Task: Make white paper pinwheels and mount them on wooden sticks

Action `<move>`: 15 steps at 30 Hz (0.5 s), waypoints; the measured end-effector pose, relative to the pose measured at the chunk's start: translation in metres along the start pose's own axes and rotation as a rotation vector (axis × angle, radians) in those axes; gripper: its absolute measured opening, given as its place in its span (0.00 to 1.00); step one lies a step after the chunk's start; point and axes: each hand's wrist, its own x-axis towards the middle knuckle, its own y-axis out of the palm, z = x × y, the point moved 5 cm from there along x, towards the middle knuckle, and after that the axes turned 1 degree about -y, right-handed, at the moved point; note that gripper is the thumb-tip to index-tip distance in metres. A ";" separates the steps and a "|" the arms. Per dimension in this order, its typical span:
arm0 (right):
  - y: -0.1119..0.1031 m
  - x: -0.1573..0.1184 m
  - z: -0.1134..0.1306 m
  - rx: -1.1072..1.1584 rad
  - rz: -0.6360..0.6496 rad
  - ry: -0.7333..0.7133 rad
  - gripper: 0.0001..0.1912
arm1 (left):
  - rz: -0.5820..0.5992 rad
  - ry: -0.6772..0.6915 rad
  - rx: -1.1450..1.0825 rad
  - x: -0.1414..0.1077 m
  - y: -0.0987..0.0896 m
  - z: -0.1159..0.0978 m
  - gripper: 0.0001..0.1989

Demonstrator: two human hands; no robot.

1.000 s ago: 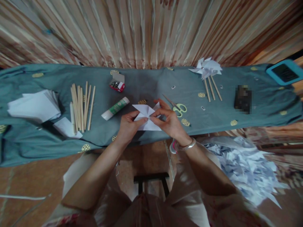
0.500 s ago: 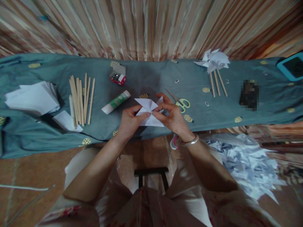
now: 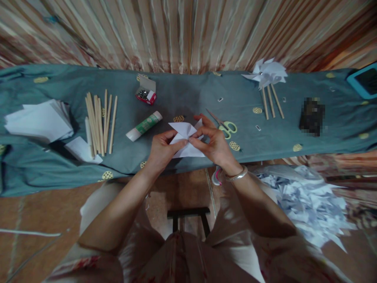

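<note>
Between my hands is a white paper pinwheel [image 3: 183,128], its points folded in toward the centre. My left hand [image 3: 163,150] grips its left side, the thumb pressed near the middle. From the right, my right hand [image 3: 215,144] pinches the paper close to the centre, thumb and index finger together; whatever small thing may lie under those fingertips is hidden. Scissors with pale green handles [image 3: 229,129] lie just beyond my right hand. A green and white glue stick [image 3: 145,125] rests up and left of my left hand.
Wooden sticks [image 3: 98,124] and a stack of white paper [image 3: 39,120] lie at left. A small red box [image 3: 146,94] of metal pins stands open behind the glue. Finished pinwheels on sticks [image 3: 268,74] lie at back right, near a blurred dark object [image 3: 312,117]. Paper scraps [image 3: 309,200] fill a bag below.
Both hands keep nearly the same hold on the pinwheel. The view has shifted very slightly; nothing else has visibly moved.
</note>
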 end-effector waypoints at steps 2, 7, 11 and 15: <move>0.000 0.000 0.001 0.008 0.003 0.001 0.01 | -0.002 0.006 0.023 0.000 0.000 -0.001 0.09; 0.003 -0.002 0.001 0.010 -0.006 0.006 0.02 | -0.031 0.010 0.064 0.000 -0.001 -0.001 0.07; 0.002 -0.002 0.002 0.024 -0.006 0.011 0.02 | -0.048 -0.043 -0.019 0.001 -0.001 0.000 0.06; -0.007 0.001 0.005 0.016 -0.064 -0.001 0.06 | -0.102 -0.119 -0.181 0.003 -0.004 0.001 0.08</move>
